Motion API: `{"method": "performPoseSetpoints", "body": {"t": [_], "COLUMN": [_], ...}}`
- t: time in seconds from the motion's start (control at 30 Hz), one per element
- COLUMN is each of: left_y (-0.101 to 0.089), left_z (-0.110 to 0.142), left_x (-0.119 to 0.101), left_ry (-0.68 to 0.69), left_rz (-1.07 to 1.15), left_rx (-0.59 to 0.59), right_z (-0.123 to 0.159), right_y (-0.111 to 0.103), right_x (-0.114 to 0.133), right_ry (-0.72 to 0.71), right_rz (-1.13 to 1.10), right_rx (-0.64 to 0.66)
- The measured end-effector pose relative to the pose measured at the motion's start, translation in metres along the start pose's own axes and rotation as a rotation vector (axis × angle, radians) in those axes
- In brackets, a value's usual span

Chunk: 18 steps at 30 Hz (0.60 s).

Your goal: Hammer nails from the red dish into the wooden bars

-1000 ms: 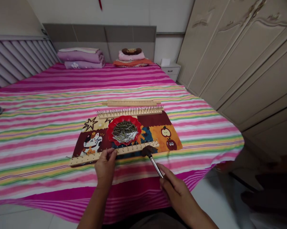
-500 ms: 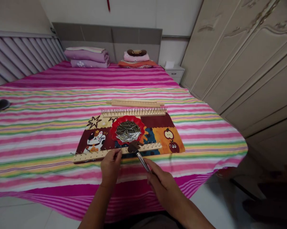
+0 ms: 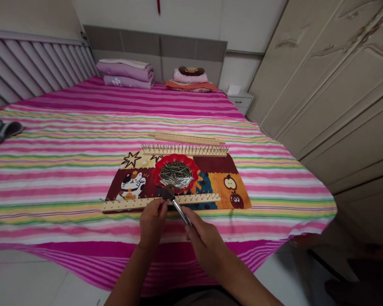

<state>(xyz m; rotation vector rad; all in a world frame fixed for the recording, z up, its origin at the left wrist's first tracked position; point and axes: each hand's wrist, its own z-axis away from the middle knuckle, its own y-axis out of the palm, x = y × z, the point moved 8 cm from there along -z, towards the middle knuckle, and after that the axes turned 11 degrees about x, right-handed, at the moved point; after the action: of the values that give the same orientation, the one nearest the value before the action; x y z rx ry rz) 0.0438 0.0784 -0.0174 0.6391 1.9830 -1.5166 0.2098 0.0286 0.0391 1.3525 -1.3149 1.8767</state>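
Head view: the near wooden strip (image 3: 193, 199) lies crosswise along the close edge of a patterned mat (image 3: 212, 162) on the bed (image 3: 66, 170), its right end slightly farther from the person than its left. The left hand (image 3: 151, 225) is nearer to it, its bunched fingertips at the strip's close edge, around mid-length; whether they pinch a nail cannot be told. The right hand's (image 3: 207, 244) fingers are wrapped around the handle of a hammer (image 3: 179, 209), whose long axis slants forward and leftward, across the strip's line. Its dark head is over the strip, just beyond and to the right of the left fingertips; whether it touches anything there is unclear. Just behind the strip stands a red bowl (image 3: 156, 173) of loose nails (image 3: 176, 172); farther back, another strip (image 3: 186, 151) bristles with upright nails.
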Motion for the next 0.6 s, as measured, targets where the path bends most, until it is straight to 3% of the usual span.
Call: {"method": "performPoseSetpoints", "body": {"t": [0.13, 0.23, 0.4, 0.53, 0.6], "left_y": [0.001, 0.000, -0.017, -0.043, -0.043], "left_z": [-0.002, -0.003, -0.001, -0.027, -0.051], "left_x": [0.002, 0.002, -0.005, -0.024, -0.035], "left_ry": [-0.028, -0.017, -0.042, 0.001, 0.043], "left_rz": [0.005, 0.044, 0.064, -0.084, -0.242], "left_rx": [0.016, 0.011, 0.021, 0.001, 0.065], "right_z": [0.001, 0.011, 0.043, 0.066, 0.072], "right_y": [-0.003, -0.015, -0.038, -0.047, -0.049], "right_x": [0.001, -0.003, -0.036, -0.067, -0.077], "right_ry": [0.015, 0.036, 0.148, 0.204, 0.224], "right_rz": [-0.063, -0.159, -0.272, -0.311, -0.319], "right_rx": [0.008, -0.056, -0.201, -0.284, -0.300]}}
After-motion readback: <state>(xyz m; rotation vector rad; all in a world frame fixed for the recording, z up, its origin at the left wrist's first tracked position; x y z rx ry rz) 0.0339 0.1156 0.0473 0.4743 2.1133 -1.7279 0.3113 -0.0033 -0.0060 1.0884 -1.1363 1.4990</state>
